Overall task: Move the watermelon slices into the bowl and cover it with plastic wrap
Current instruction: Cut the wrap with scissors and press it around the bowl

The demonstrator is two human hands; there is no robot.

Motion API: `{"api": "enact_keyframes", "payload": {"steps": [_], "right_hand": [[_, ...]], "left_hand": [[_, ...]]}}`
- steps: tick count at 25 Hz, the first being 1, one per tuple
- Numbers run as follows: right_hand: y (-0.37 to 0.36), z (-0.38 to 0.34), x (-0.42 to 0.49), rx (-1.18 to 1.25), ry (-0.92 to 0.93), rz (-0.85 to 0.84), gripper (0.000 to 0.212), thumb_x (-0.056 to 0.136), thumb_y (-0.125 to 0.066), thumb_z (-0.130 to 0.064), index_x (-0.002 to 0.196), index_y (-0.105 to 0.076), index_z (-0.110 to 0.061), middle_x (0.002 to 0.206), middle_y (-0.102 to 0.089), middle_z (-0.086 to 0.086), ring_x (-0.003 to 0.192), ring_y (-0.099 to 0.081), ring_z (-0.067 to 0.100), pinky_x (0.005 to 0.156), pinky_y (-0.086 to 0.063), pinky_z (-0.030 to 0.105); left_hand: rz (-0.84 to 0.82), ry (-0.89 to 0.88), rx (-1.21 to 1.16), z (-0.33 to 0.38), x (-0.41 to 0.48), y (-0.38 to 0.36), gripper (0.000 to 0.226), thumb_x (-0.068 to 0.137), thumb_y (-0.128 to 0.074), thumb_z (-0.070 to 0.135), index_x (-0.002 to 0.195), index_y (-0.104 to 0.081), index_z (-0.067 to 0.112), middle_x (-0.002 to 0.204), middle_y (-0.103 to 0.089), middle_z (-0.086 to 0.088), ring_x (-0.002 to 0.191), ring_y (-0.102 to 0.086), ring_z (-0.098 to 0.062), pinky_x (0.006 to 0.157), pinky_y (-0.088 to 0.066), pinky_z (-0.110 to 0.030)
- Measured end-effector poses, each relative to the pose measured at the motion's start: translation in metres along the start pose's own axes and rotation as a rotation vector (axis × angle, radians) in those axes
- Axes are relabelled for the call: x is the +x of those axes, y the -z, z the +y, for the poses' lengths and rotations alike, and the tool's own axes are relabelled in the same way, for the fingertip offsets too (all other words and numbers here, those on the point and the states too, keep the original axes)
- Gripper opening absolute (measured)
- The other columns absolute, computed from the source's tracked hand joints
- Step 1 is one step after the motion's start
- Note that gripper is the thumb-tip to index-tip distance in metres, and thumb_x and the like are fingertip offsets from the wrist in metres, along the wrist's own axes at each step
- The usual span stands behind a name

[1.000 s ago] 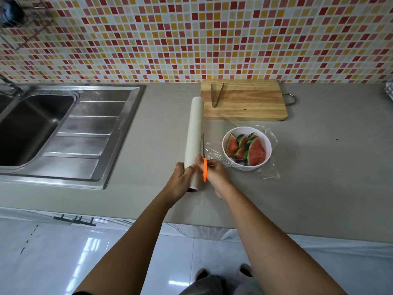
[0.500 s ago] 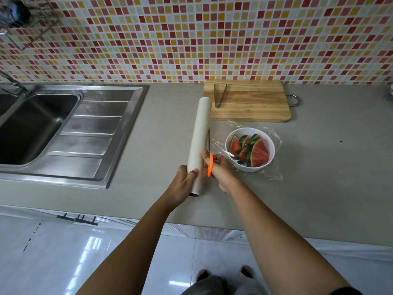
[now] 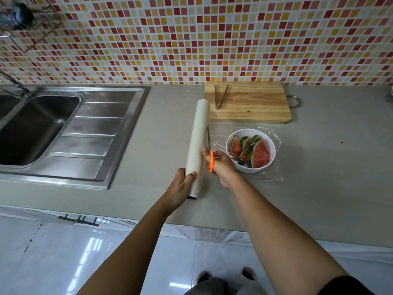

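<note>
Watermelon slices point(image 3: 253, 151) are all in the white bowl point(image 3: 271, 155); cutting board point(image 3: 251, 103) holds only the tongs point(image 3: 220, 96), no fruit left on it. So step 1 looks done.

Wrap step is mid-way. A sheet of plastic wrap point(image 3: 273, 174) is drawn over the bowl and spills onto the counter point(image 3: 329, 167) on the far and near sides, loose and wrinkled, not tucked. It appears to be joined to the roll point(image 3: 197, 145) along the left edge.

Left hand point(image 3: 182, 184) is closed around the near end of the roll, pinning it on the counter just left of the bowl. Right hand point(image 3: 221, 163) grips orange-handled scissors point(image 3: 211, 161), blades pointing away along the roll's right side, in the gap between roll and bowl. Can't tell if the blades are open or how far the cut runs.

Left to do, my read: finish the cut, set roll and scissors down, press film around the rim. Sink point(image 3: 63, 133) not involved.
</note>
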State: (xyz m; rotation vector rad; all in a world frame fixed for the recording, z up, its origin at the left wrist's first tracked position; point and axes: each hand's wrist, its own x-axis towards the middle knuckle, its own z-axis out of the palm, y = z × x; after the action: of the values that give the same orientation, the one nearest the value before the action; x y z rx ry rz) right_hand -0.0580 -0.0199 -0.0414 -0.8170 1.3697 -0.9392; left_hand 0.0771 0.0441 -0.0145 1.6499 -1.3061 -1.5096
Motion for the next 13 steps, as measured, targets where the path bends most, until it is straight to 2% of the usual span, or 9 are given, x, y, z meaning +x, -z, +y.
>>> {"api": "enact_keyframes", "payload": {"steps": [4,9,13], "right_hand": [[-0.003,-0.007,0.003,0.030,-0.007,-0.014,0.046,0.084,-0.058,-0.051,0.056,-0.044,-0.018,0.055,-0.043,0.001,0.053,-0.040,0.012,0.057,-0.033,0.024],[-0.001,-0.010,0.010,0.057,-0.036,-0.043,0.040,0.085,-0.056,-0.050,0.065,-0.045,-0.018,0.055,-0.044,-0.002,0.047,-0.043,0.005,0.045,-0.036,0.014],[-0.007,-0.013,0.016,0.072,-0.027,-0.041,0.044,0.084,-0.056,-0.052,0.058,-0.044,-0.019,0.052,-0.043,-0.003,0.047,-0.042,0.007,0.049,-0.036,0.016]], "left_hand": [[-0.012,0.001,0.014,0.003,-0.007,0.001,0.031,0.100,-0.038,0.030,0.117,-0.037,0.005,0.097,-0.044,-0.003,0.082,-0.050,-0.011,0.050,-0.048,-0.018],[-0.009,-0.021,0.045,0.003,-0.015,0.005,0.023,0.100,-0.035,0.031,0.105,-0.040,0.009,0.082,-0.041,0.002,0.070,-0.045,-0.009,0.046,-0.038,-0.008],[-0.020,-0.017,0.054,0.002,-0.016,0.008,0.022,0.100,-0.034,0.030,0.105,-0.040,0.009,0.083,-0.042,0.001,0.072,-0.045,-0.009,0.047,-0.038,-0.007]]}}
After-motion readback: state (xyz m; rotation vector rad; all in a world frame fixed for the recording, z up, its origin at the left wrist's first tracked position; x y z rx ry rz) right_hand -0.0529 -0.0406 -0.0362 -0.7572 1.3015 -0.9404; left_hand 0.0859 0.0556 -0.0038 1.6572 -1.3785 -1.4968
